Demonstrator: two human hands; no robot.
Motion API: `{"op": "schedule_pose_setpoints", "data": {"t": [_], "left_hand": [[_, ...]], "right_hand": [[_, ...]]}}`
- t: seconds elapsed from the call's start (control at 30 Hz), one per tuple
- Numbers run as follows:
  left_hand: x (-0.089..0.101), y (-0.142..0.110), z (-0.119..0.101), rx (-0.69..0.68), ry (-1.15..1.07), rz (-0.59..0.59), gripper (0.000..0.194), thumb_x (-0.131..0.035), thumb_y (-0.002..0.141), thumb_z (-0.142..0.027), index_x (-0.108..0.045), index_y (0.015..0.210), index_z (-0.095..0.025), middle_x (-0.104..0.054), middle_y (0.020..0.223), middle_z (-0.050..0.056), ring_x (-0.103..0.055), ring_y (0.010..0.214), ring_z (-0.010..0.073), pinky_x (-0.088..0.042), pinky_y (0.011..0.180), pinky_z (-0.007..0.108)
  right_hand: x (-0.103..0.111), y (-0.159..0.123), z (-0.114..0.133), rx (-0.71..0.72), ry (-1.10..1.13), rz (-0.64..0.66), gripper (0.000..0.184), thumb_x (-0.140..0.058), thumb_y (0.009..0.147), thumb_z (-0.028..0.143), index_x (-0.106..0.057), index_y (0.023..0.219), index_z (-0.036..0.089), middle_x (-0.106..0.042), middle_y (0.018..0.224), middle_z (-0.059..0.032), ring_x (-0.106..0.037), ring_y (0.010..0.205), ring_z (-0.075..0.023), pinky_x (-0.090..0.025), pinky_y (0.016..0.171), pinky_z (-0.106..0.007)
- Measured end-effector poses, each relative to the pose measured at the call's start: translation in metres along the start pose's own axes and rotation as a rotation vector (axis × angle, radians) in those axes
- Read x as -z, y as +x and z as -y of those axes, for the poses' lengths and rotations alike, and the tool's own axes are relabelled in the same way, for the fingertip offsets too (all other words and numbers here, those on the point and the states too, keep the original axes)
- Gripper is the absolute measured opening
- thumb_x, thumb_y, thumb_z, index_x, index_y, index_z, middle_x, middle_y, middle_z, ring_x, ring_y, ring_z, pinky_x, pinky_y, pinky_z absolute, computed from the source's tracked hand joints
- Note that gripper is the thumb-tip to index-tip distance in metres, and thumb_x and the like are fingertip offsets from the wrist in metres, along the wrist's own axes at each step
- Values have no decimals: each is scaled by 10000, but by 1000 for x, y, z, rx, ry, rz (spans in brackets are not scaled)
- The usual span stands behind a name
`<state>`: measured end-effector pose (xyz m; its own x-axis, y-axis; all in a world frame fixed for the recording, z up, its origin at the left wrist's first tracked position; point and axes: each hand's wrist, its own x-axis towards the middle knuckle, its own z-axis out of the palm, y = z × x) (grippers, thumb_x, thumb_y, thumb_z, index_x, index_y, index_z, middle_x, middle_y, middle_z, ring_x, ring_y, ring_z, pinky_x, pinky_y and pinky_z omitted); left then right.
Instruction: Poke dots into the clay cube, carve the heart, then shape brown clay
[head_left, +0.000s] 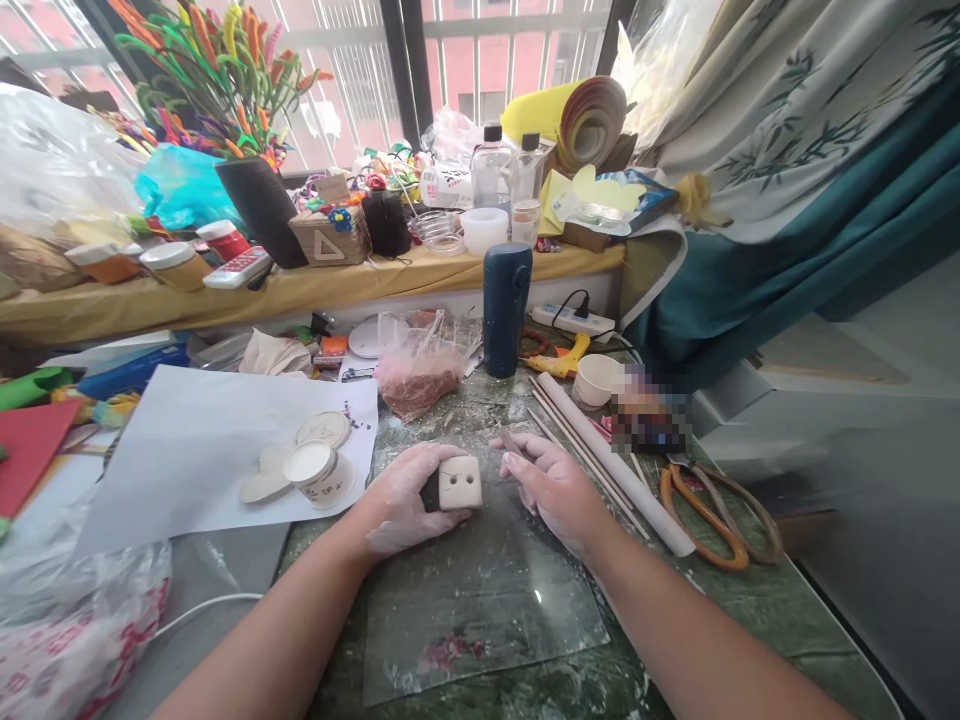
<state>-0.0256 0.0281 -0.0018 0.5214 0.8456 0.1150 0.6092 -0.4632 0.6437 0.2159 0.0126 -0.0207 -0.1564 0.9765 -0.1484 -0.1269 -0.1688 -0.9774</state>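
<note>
In the middle of the head view, my left hand (409, 505) grips a small cream-coloured clay block (460, 483) from its left side. Two round dark holes and a few thin scored lines mark the block's near face. To its right, apart from the block, my right hand (551, 485) pinches a short brownish stick (508, 438); its lower end is hidden by the fingers. White powdery residue coats both hands. Beneath them lies a clear sheet (487, 630) with a reddish smear near its front edge.
Thin wooden sticks (592, 455) and a white roller (615, 465) lie to the right, beside orange-handled scissors (705, 525). Behind stand a dark blue bottle (508, 310) and a plastic bag of brown material (420, 380). White paper (202, 450) at left carries a small tub (319, 480).
</note>
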Motion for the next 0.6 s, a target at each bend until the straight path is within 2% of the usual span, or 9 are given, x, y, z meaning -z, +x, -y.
{"op": "schedule_pose_setpoints", "data": {"t": [0.07, 0.13, 0.23, 0.33, 0.43, 0.5, 0.6], "left_hand": [[-1, 1, -1, 13, 21, 37, 734, -864, 716, -340, -530, 1363, -253, -647, 1329, 99, -622, 1224, 310, -496, 1072, 481], [-1, 2, -1, 24, 25, 45, 785, -890, 685, -334, -522, 1374, -254, -637, 1337, 99, -610, 1236, 317, -490, 1078, 487], [-3, 1, -2, 11, 2, 18, 681, -871, 708, -312, -564, 1314, -263, -664, 1254, 72, -639, 1166, 289, -511, 1045, 456], [-4, -2, 0, -18, -33, -36, 615, -850, 729, -318, -576, 1276, -261, -672, 1208, 63, -655, 1114, 272, -530, 1005, 437], [-5, -4, 0, 18, -36, -67, 662, -869, 706, -349, -561, 1282, -243, -668, 1215, 78, -649, 1123, 287, -529, 1004, 457], [-4, -3, -1, 49, -13, -43, 682, -881, 687, -327, -564, 1284, -240, -669, 1227, 81, -639, 1144, 299, -516, 1022, 471], [-1, -1, -5, 49, 14, 15, 777, -913, 652, -354, -555, 1335, -255, -651, 1293, 89, -610, 1208, 325, -487, 1065, 497]], "right_hand": [[-1, 0, 1, -6, 60, 20, 467, -665, 910, 480, -618, 1318, 258, -687, 910, 3, -370, 420, -57, -304, 400, -232], [-2, -2, 6, 38, 164, 19, 451, -674, 907, 434, -594, 1331, 300, -683, 974, 5, -387, 423, -55, -340, 407, -236], [-1, -7, 19, 39, 360, 78, 306, -637, 909, 391, -655, 1198, 291, -704, 1004, -22, -524, 512, -106, -453, 480, -277], [1, -14, 28, -3, 473, 156, 297, -645, 885, 356, -660, 1173, 287, -736, 998, -46, -641, 663, -187, -497, 530, -310], [0, -16, 27, 62, 433, 87, 309, -742, 846, 320, -654, 1141, 288, -737, 986, -36, -667, 813, -204, -539, 673, -325], [-2, -15, 22, 84, 372, 14, 259, -763, 862, 352, -657, 1084, 270, -719, 936, -28, -649, 835, -190, -531, 735, -317], [-5, -9, 15, 44, 317, -50, 251, -742, 887, 442, -661, 1011, 240, -681, 830, -20, -603, 726, -167, -493, 655, -290]]}}
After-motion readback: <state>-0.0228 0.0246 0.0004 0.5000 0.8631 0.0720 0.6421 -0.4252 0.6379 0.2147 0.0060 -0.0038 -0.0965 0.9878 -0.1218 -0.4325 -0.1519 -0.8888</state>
